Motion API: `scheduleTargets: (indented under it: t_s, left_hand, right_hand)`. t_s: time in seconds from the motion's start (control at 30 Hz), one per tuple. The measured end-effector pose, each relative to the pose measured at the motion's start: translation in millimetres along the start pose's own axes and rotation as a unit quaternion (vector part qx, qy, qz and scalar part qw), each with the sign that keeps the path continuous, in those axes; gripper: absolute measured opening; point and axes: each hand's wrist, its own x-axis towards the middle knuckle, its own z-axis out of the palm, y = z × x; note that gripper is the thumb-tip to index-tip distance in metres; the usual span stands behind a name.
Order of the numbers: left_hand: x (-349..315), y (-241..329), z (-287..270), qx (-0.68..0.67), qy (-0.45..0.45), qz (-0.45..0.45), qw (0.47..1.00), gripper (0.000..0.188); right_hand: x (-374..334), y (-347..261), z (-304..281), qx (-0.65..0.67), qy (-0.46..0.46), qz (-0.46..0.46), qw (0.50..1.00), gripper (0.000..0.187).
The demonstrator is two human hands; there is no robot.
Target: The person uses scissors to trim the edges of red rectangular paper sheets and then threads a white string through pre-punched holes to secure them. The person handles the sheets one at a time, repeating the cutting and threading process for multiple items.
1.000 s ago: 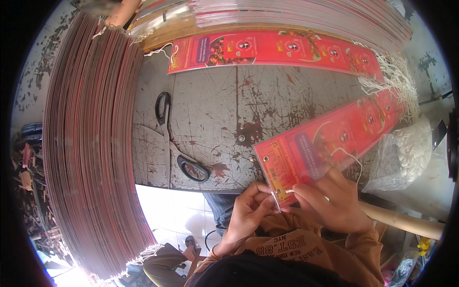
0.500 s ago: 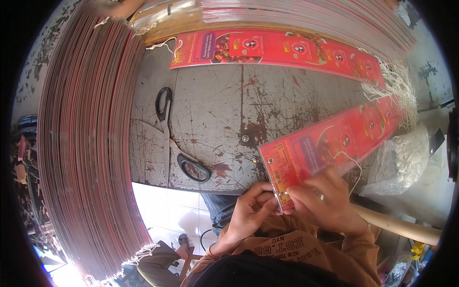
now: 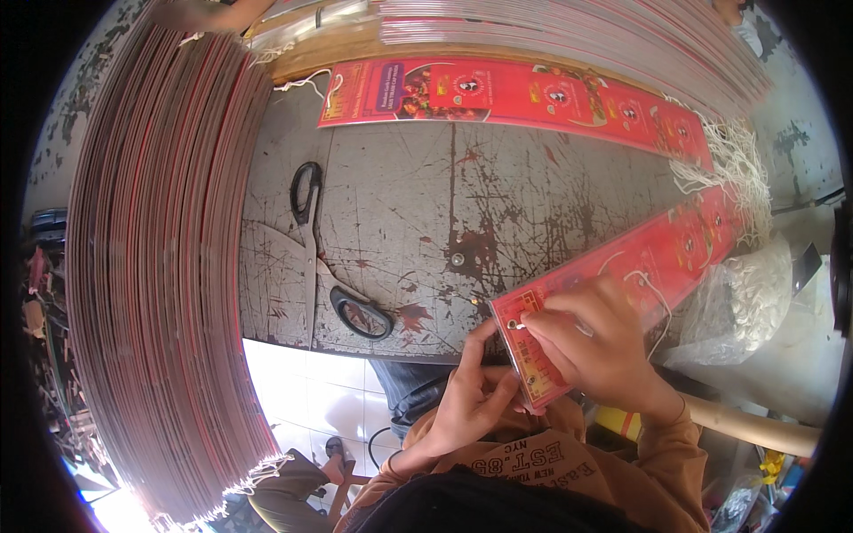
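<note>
Left hand [image 3: 480, 391], lower centre of the frame: grip closed, thumb and fingers pinching the near short end of a red card [image 3: 662, 247]. Right hand [image 3: 604, 342], just right of it: grip drawn to a pinch over the card's face, seemingly on the end of a white cord [image 3: 654, 288]; the tip is tiny and partly covered, so this is a fair reading, not a sure one.

Risks (judged): cord end could miss or fray at the upper eyelet [image 3: 512, 325], since it looks soft and the fingertips crowd the hole. Card could pivot or bow if the left grip slackens, as its near end is pinched at one side. Loose cord loop, right of the right hand, could catch on the fingers or card edge.

Position: card slants from lower centre to right of frame. Near end sits between the two grips; left at its short edge, right above the printed face. Far end meets a cord bundle [image 3: 746, 169], where strands could tangle, above a plastic bag [image 3: 755, 284].

Farther: scissors [image 3: 310, 258], blades parted, on the tabletop [image 3: 391, 195] at centre left, well apart from both grips; second red card [image 3: 515, 89], upper centre
</note>
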Motion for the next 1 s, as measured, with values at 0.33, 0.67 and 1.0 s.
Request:
scheduleTargets:
  t_s: [0.33,0.67,1.0]
  left_hand:
    - [0,0,0,0.003,-0.006,0.014,1.000,0.057]
    - [4,-8,2,0.036,0.049,0.109,0.992,0.048]
    - [3,-7,-2,-0.160,0.034,0.045,0.986,0.032]
  right_hand:
    - [0,-2,5,-0.035,0.000,-0.030,0.999,0.029]
    - [-2,-2,9,-0.077,0.008,-0.079,0.994,0.026]
    - [-9,-16,2,-0.187,-0.050,-0.140,0.971,0.027]
